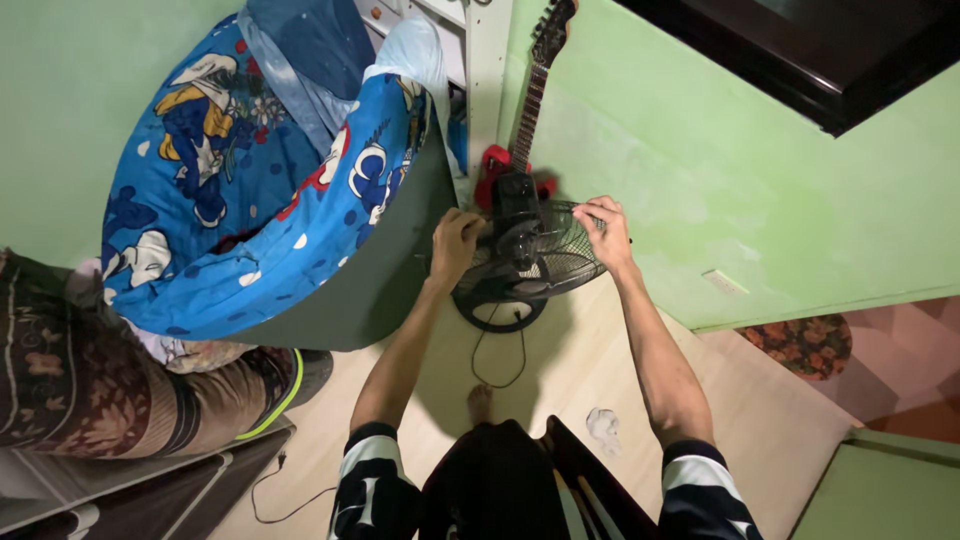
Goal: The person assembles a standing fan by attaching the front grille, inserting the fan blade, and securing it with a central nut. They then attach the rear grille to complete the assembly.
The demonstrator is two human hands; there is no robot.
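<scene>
From the head camera, both bare arms stretch straight down and forward, elbows nearly locked. The left hand point(456, 243) curls its fingers closed on the left edge of the black floor fan point(527, 255), beside the motor housing. The right hand point(604, 230) pinches the wire grille's upper right rim, fingers bent over it. The hands are apart, the fan's head between them. The fan stands on its round base on the pale floor point(760, 400), its cord point(497, 360) looping toward a bare foot point(481, 402). A red guitar point(525, 120) leans on the green wall point(720, 170) just behind. A blue cartoon mattress point(260, 190) stands folded at left.
</scene>
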